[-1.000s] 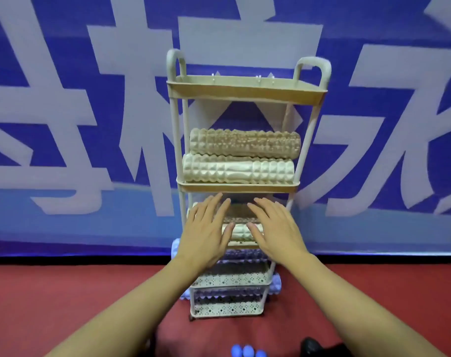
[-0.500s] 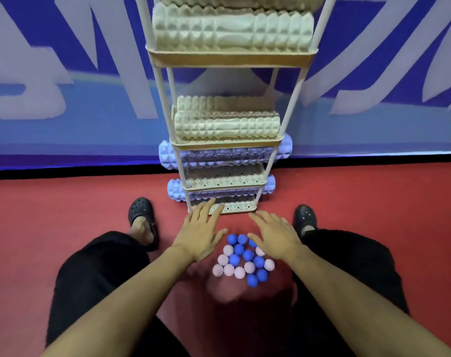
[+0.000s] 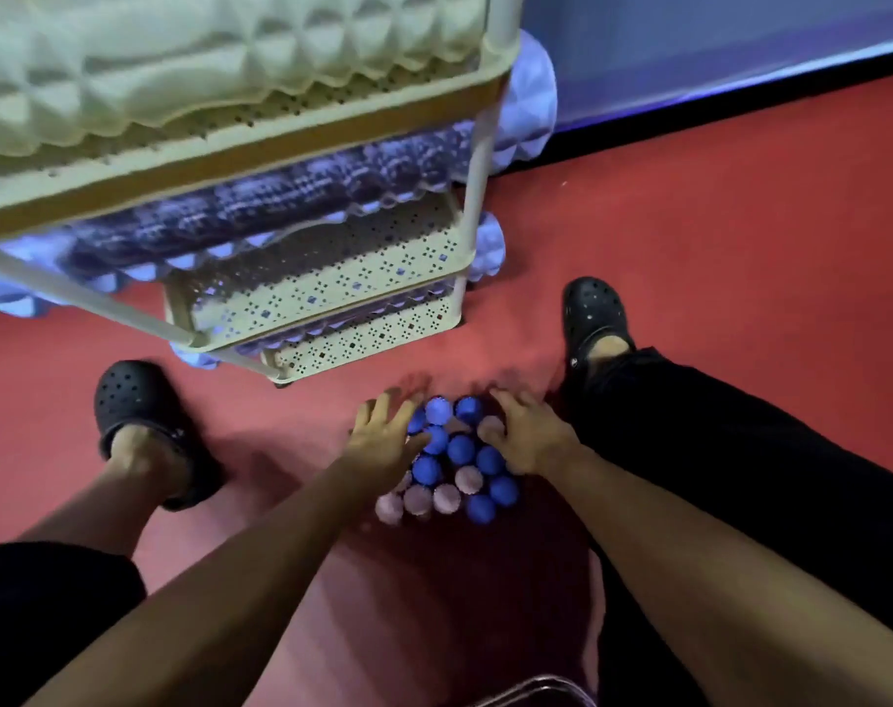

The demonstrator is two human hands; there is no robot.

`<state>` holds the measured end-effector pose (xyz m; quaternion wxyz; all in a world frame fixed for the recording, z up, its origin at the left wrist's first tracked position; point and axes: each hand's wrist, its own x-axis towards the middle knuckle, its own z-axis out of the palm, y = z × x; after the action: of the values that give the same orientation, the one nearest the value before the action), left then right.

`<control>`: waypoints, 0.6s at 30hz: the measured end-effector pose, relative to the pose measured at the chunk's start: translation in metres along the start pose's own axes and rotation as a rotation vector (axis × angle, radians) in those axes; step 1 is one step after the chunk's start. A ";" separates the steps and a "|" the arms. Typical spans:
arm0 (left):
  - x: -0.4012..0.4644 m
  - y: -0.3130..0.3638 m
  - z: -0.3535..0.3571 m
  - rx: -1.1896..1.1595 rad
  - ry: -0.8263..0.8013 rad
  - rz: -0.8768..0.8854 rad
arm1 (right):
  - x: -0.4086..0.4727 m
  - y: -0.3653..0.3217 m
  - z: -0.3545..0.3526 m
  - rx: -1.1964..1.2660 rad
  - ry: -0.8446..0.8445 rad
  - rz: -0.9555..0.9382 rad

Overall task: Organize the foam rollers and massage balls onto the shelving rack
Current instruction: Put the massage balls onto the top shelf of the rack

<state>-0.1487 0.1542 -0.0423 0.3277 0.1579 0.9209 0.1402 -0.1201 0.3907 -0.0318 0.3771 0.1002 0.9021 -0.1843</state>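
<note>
Rollers look done: a cream roller (image 3: 220, 58) lies on the rack's (image 3: 477, 206) tier in the upper left of the frame, a purple roller (image 3: 281, 206) fills the tier under it, and more purple shows through the perforated fronts of the two lowest tiers, with purple ends (image 3: 487, 247) sticking out past the right posts. Whether higher tiers are full cannot be told; they are out of frame.

Balls are what is left, by my judgement. A cluster sits on the floor in the lower middle of the frame, just in front of the rack's foot: blue balls (image 3: 460, 448) toward the top and right, pink balls (image 3: 417, 499) along the bottom edge. None is on the rack as far as the frame shows.

The left hand (image 3: 383, 436) and right hand (image 3: 523, 441) flank the cluster, each touching its outer balls, fingers spread and slightly curled, gripping nothing yet. They seem placed to scoop the pile together.

The floor (image 3: 714, 222) is a red, smooth-looking mat; loose balls would likely roll on it. A blue wall (image 3: 689, 48) with a dark base strip runs across the upper right. The person's feet in black clogs (image 3: 593, 308) stand either side of the pile.
</note>
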 end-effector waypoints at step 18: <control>0.126 -0.024 0.085 -0.071 -0.201 0.064 | 0.112 0.009 0.096 0.201 0.091 0.069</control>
<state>-0.1914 0.1942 -0.1846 0.4192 0.1887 0.8723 0.1666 -0.1335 0.3644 -0.1760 0.3300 0.1770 0.8913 -0.2559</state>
